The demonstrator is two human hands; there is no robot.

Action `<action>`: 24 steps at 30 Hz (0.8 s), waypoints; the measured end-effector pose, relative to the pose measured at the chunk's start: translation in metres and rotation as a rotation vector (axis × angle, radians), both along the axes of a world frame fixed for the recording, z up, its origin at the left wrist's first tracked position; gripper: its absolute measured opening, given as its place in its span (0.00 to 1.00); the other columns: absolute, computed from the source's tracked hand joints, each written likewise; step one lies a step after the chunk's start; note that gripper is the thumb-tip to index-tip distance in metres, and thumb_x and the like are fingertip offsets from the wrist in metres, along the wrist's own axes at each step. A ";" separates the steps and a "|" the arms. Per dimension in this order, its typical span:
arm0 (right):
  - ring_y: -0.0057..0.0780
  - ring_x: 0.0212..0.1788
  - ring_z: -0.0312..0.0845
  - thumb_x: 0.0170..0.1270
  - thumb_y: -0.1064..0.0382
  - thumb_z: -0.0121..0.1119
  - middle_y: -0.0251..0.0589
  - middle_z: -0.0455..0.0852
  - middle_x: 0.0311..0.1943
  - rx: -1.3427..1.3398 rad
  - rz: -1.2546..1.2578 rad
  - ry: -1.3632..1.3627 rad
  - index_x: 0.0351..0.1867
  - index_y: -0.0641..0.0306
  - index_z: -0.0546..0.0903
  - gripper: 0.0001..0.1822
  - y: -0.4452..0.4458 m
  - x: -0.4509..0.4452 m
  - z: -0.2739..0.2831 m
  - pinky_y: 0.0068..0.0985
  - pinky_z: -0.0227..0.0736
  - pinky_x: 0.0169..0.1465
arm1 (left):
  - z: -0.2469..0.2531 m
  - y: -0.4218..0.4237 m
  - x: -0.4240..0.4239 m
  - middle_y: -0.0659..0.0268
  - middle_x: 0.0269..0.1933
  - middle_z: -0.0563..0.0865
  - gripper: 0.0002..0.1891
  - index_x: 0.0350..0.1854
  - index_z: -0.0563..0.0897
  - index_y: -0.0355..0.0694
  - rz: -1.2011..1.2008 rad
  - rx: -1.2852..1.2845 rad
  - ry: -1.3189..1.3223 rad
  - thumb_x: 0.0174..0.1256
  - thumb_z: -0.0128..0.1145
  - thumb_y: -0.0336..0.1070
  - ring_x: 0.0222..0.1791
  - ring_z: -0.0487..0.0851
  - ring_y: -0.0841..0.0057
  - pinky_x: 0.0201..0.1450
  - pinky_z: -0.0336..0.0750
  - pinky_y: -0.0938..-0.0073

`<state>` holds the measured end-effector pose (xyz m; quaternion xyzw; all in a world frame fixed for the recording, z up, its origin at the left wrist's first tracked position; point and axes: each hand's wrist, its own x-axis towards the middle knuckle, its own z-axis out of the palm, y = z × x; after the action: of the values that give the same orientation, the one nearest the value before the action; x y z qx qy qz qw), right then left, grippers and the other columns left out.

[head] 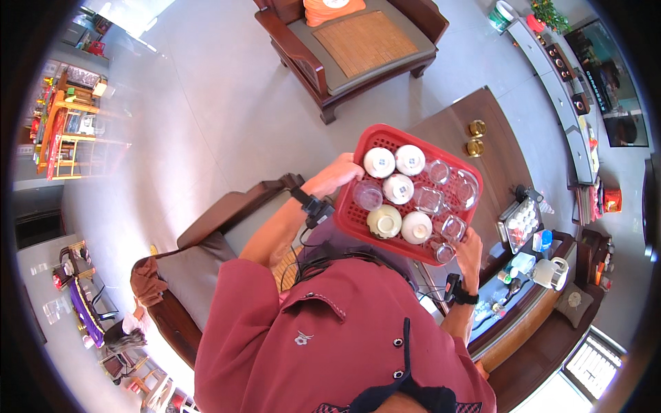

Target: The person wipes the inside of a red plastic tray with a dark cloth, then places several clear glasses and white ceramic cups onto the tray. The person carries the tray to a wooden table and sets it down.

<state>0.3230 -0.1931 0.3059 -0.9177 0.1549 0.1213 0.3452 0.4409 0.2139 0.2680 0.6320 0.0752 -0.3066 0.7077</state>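
A red perforated plastic basket (477, 180) is held out before my waist. My left hand (342, 173) grips its left rim, with the thumb over the edge. At the near right corner, my right hand (469, 250) holds the other side. Inside lie several white bowls (410, 160), upside down with their foot rings showing, and a cream bowl (384, 221). Several clear glass cups (454, 227) fill the right part, and a frosted-looking cup (368, 194) rests at the left. My fingers under the basket are hidden.
Beyond the basket stands a brown wooden table (449, 118) bearing two gold-coloured cups (476, 147). At right are a tray of small white cups (522, 223) and an electric kettle (550, 273). A cushioned wooden armchair (310, 57) is ahead. A person (126, 333) is at lower left.
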 end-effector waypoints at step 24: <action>0.63 0.46 0.88 0.51 0.63 0.69 0.64 0.90 0.37 0.125 0.744 -0.025 0.39 0.73 0.85 0.16 0.373 0.377 0.036 0.48 0.81 0.48 | -0.002 0.350 0.075 0.62 0.51 0.90 0.24 0.53 0.87 0.31 0.741 0.027 0.062 0.50 0.55 0.18 0.51 0.87 0.69 0.55 0.83 0.69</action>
<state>0.7001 0.1803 0.3419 -0.8898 -0.2009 0.2363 0.3347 0.5160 0.5642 0.2659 0.5615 0.3245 -0.0474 0.7598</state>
